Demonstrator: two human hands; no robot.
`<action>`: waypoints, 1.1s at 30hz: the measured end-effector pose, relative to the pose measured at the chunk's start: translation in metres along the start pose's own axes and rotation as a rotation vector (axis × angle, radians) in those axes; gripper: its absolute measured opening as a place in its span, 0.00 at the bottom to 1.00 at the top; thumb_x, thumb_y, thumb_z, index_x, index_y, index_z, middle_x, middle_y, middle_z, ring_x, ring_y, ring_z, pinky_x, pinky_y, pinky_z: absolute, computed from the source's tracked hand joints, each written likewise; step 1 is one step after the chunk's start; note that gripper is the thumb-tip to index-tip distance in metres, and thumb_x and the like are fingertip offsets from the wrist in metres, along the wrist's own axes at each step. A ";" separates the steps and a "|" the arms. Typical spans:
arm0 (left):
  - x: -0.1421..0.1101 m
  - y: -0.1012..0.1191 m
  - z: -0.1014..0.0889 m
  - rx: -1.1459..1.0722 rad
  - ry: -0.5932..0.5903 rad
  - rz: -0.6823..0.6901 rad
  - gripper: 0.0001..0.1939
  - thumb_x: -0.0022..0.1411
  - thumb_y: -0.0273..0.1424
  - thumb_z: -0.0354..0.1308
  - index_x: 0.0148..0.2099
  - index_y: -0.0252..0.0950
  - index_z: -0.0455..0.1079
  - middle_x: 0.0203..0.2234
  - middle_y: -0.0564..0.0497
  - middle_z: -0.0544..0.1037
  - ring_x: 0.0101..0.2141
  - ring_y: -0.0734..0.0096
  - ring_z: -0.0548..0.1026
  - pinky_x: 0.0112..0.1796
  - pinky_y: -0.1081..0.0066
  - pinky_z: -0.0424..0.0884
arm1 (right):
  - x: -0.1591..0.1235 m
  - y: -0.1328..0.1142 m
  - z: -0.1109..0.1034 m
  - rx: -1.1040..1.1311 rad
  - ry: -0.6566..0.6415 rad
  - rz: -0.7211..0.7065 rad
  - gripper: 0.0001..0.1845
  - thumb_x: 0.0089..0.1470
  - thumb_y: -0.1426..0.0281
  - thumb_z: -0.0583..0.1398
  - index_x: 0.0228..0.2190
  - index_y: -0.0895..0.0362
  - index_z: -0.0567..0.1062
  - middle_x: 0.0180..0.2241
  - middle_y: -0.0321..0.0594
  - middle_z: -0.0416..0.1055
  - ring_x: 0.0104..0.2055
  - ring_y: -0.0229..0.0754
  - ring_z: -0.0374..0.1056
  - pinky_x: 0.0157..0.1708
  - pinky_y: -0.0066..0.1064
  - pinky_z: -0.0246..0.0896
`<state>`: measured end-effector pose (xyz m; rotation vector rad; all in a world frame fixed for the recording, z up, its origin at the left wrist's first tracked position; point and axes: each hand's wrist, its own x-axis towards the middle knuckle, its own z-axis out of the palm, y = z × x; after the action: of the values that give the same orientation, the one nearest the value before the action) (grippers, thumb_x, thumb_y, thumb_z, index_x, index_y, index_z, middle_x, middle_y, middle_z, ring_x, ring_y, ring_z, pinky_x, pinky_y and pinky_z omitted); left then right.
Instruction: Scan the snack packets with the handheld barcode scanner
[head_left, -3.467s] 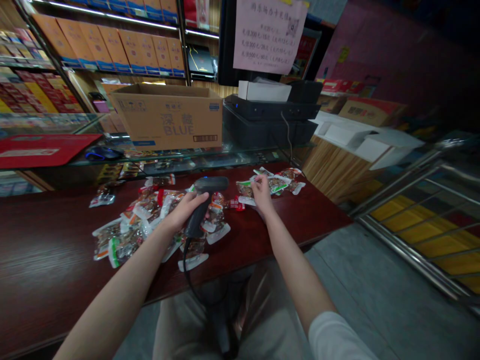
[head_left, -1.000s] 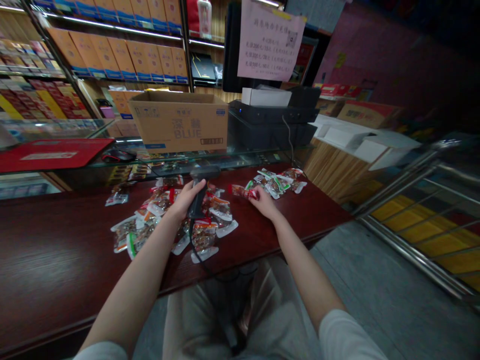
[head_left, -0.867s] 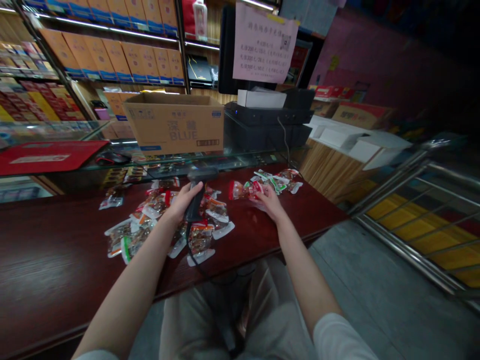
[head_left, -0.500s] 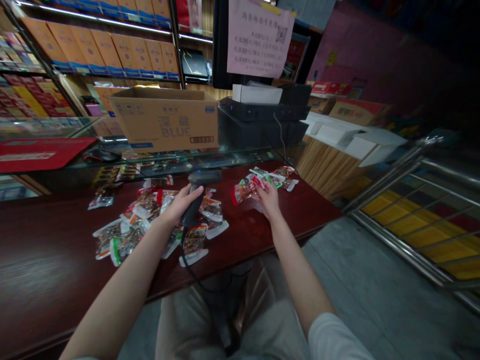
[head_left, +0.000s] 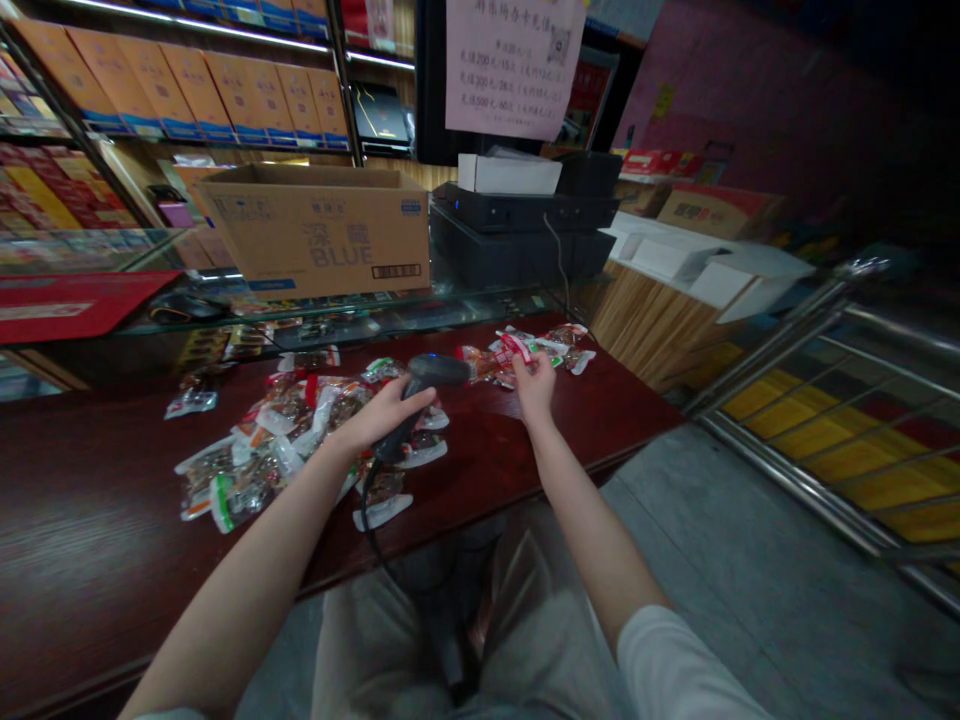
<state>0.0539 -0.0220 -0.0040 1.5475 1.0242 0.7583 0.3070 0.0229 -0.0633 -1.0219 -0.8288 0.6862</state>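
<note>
Black corded barcode scanner [head_left: 439, 369] lies clamped in the left hand [head_left: 382, 418], palm wrapped round its grip, head pointing right, above a heap of vacuum-sealed snack packets [head_left: 255, 420] on a dark red wooden counter [head_left: 97, 520]. Right hand [head_left: 534, 385] pinches a red-edged packet [head_left: 516, 347] in a smaller far-right cluster. Beyond the counter, a cardboard carton [head_left: 315, 235] printed BLUE stands on a glass display case [head_left: 360, 318].

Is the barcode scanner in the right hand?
No, the left hand grips the barcode scanner, while the right hand is at the snack packets.
</note>
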 end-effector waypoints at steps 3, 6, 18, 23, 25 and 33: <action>0.002 -0.005 0.001 0.065 -0.009 -0.032 0.25 0.57 0.53 0.62 0.41 0.36 0.65 0.21 0.55 0.71 0.20 0.72 0.69 0.21 0.72 0.67 | -0.002 -0.003 0.004 0.003 0.001 -0.015 0.22 0.43 0.55 0.65 0.29 0.52 0.60 0.32 0.33 0.64 0.32 0.40 0.68 0.30 0.42 0.77; 0.002 -0.007 0.001 0.094 -0.007 -0.009 0.24 0.58 0.52 0.62 0.42 0.36 0.65 0.21 0.55 0.72 0.21 0.72 0.69 0.21 0.72 0.67 | -0.004 -0.006 0.006 -0.034 0.019 -0.028 0.19 0.43 0.57 0.64 0.28 0.52 0.61 0.30 0.32 0.63 0.31 0.39 0.66 0.29 0.41 0.76; -0.003 -0.001 0.003 0.066 0.006 -0.013 0.28 0.56 0.54 0.64 0.45 0.36 0.66 0.24 0.54 0.71 0.22 0.72 0.69 0.20 0.73 0.67 | -0.003 0.000 0.003 -0.019 0.005 -0.030 0.19 0.45 0.57 0.64 0.29 0.52 0.61 0.31 0.32 0.64 0.31 0.39 0.68 0.30 0.40 0.77; -0.005 0.008 0.001 -0.010 0.032 0.035 0.31 0.50 0.54 0.67 0.42 0.33 0.68 0.29 0.50 0.76 0.22 0.74 0.69 0.21 0.73 0.67 | -0.001 0.006 -0.001 -0.055 -0.018 -0.046 0.18 0.48 0.56 0.62 0.31 0.52 0.60 0.33 0.34 0.65 0.31 0.40 0.68 0.29 0.39 0.76; -0.007 0.011 -0.003 -0.081 0.082 0.051 0.31 0.49 0.56 0.67 0.41 0.34 0.69 0.29 0.49 0.76 0.22 0.75 0.69 0.22 0.73 0.67 | 0.008 0.005 -0.007 -0.130 0.008 -0.092 0.16 0.50 0.57 0.60 0.34 0.52 0.62 0.35 0.37 0.66 0.33 0.41 0.69 0.31 0.39 0.75; -0.011 0.007 -0.040 -0.296 0.256 0.046 0.29 0.52 0.56 0.65 0.41 0.34 0.72 0.17 0.53 0.72 0.17 0.73 0.67 0.17 0.75 0.61 | 0.071 -0.019 -0.037 -0.914 0.030 -0.291 0.15 0.56 0.72 0.51 0.45 0.57 0.69 0.43 0.49 0.73 0.46 0.51 0.69 0.52 0.45 0.62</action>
<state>0.0152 -0.0156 0.0121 1.2440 1.0106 1.1089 0.3772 0.0564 -0.0376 -1.6663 -1.2748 0.0035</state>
